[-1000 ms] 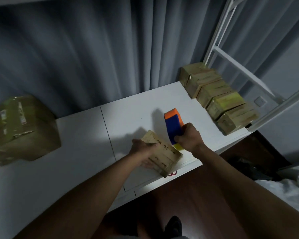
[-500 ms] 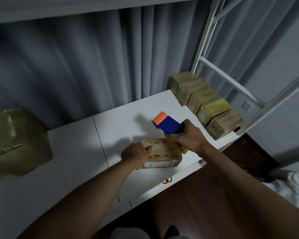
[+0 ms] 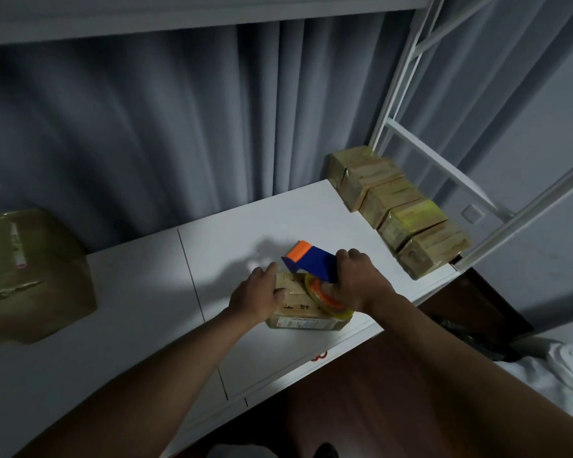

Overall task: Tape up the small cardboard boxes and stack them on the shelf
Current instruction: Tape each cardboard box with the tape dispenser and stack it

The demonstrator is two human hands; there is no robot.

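A small cardboard box lies flat near the front edge of the white shelf board. My left hand presses down on the box's left end. My right hand grips a blue and orange tape dispenser, whose clear tape roll rests on top of the box. The dispenser's orange nose points to the back left. A row of several taped small boxes stands along the right end of the shelf board.
A large taped cardboard box sits at the left. Grey curtains hang behind. A white shelf frame rises at the right, with another shelf board overhead. Dark wooden floor lies below the front edge.
The box went from tilted in my left hand to lying flat. My right hand brought the dispenser down onto its top. The view has tilted upward.
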